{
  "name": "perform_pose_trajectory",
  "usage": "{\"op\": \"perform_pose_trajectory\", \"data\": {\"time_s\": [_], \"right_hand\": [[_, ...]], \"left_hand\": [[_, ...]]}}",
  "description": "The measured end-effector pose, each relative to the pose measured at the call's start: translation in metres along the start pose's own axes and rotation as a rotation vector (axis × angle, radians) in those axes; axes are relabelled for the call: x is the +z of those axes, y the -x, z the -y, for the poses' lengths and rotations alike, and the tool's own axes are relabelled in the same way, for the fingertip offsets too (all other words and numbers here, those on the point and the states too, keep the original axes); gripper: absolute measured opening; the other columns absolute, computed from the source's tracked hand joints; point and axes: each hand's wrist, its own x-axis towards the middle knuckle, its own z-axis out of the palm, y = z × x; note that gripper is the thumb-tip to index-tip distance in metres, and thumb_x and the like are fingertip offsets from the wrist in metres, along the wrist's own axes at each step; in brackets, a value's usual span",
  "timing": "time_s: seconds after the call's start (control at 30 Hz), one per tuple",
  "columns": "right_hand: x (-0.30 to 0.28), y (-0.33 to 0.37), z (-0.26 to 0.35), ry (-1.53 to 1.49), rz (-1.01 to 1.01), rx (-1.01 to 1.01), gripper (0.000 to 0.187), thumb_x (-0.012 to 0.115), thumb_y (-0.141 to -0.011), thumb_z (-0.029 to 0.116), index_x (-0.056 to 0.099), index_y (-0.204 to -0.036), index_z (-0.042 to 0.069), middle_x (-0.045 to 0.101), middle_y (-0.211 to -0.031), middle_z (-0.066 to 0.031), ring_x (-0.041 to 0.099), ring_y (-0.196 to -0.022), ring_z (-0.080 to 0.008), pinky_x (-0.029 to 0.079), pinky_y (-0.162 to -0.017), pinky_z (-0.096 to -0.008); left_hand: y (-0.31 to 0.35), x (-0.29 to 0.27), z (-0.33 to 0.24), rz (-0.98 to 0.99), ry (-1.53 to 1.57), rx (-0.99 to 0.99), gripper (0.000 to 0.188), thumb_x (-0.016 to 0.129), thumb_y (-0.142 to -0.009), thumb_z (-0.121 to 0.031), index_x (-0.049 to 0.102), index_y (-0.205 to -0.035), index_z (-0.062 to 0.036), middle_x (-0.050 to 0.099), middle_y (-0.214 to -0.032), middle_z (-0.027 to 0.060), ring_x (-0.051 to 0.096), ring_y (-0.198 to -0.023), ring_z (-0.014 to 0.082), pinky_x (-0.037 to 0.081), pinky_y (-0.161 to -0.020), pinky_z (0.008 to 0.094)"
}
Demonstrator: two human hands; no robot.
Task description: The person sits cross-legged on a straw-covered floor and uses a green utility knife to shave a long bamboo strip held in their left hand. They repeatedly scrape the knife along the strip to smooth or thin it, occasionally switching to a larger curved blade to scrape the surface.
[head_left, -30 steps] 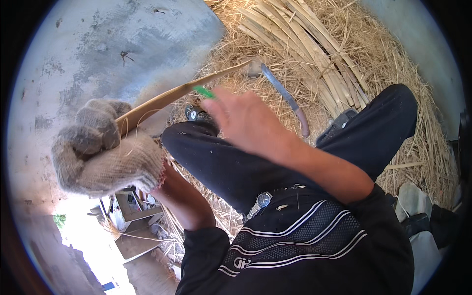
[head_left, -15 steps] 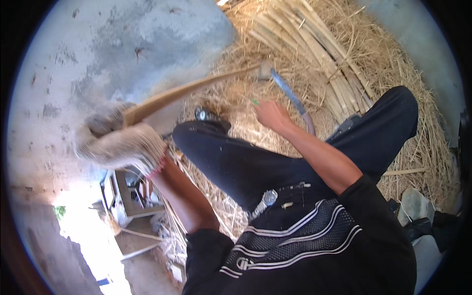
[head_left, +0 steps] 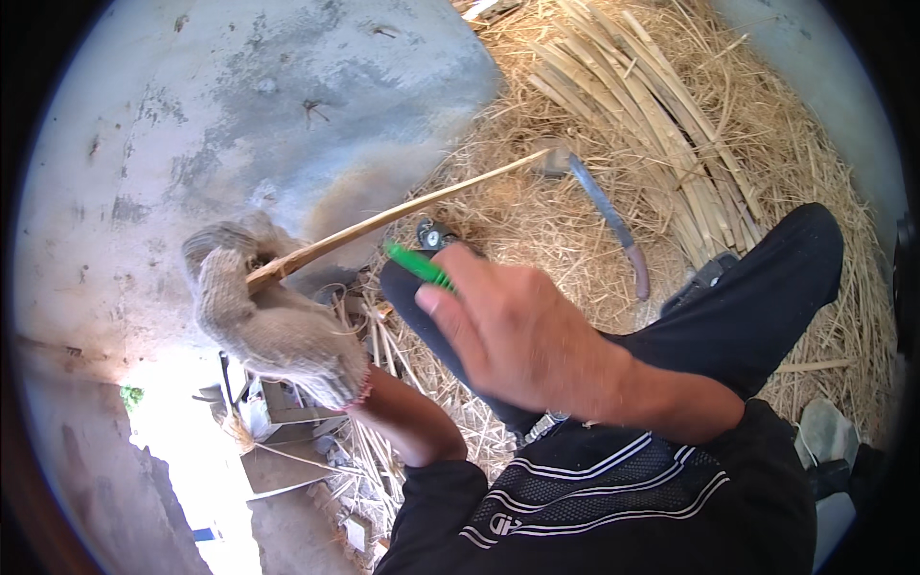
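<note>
My left hand, in a knitted work glove, is closed around the near end of a long split wooden strip. The strip slants up and away to the right, and its far tip meets a small block on the straw. My bare right hand is in front of my lap, closed on a bright green handle. What that handle belongs to is hidden or too small to make out. A long curved knife with a brown grip lies on the straw beside the block.
Several split strips lie in a pile at the far right. Loose straw covers the floor around my bent legs. A stained wall rises at the left. Below the gloved hand are a low wooden frame and scattered strips.
My right hand, with the green handle, has come up and left toward the strip, nearer the camera. The strip shows a narrower side, and the whole view has shifted slightly.
</note>
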Motion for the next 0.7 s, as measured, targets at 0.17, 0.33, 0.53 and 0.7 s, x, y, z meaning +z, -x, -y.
{"op": "perform_pose_trajectory", "data": {"time_s": [0.17, 0.33, 0.53, 0.7], "right_hand": [[0.011, 0.007, 0.031, 0.043, 0.056, 0.015, 0.018, 0.053, -0.094, 0.013, 0.044, -0.093, -0.003, 0.052, -0.062, -0.0165, 0.057, -0.051, -0.0315, 0.046, -0.045, -0.0391], [0.025, 0.010, 0.013, 0.216, -0.036, 0.020, 0.017, 0.053, -0.095, 0.013, 0.045, -0.094, -0.001, 0.053, -0.058, -0.0165, 0.061, -0.053, -0.0310, 0.047, -0.042, -0.0384], [0.007, 0.050, -0.173, 0.667, 0.015, 0.499, 0.022, 0.045, -0.095, 0.014, 0.057, -0.093, -0.004, 0.064, -0.074, -0.0237, 0.066, -0.066, -0.0405, 0.055, -0.061, -0.0491], [-0.006, 0.042, -0.105, 0.494, -0.061, 0.453, 0.025, 0.045, -0.097, 0.022, 0.053, -0.101, -0.002, 0.062, -0.070, -0.0282, 0.063, -0.067, -0.0459, 0.050, -0.062, -0.0550]], "left_hand": [[0.022, -0.052, 0.033, 0.152, -0.327, 0.154, 0.036, 0.047, -0.095, -0.024, 0.050, -0.124, -0.0027, 0.054, -0.114, 0.0127, 0.060, -0.093, 0.0209, 0.056, -0.074, 0.0296], [0.024, -0.034, 0.015, 0.177, -0.640, 0.437, 0.032, 0.052, -0.093, -0.020, 0.053, -0.119, -0.0023, 0.054, -0.110, 0.0145, 0.060, -0.088, 0.0183, 0.054, -0.064, 0.0243], [0.005, -0.010, -0.011, 0.391, -0.179, 0.065, 0.028, 0.061, -0.087, -0.017, 0.058, -0.109, 0.0002, 0.059, -0.100, 0.0115, 0.059, -0.085, 0.0187, 0.049, -0.061, 0.0248], [0.037, -0.004, 0.009, 0.116, -0.649, 0.580, 0.044, 0.078, -0.071, -0.011, 0.059, -0.109, 0.0007, 0.062, -0.104, 0.0128, 0.060, -0.099, 0.0315, 0.049, -0.087, 0.0446]]}}
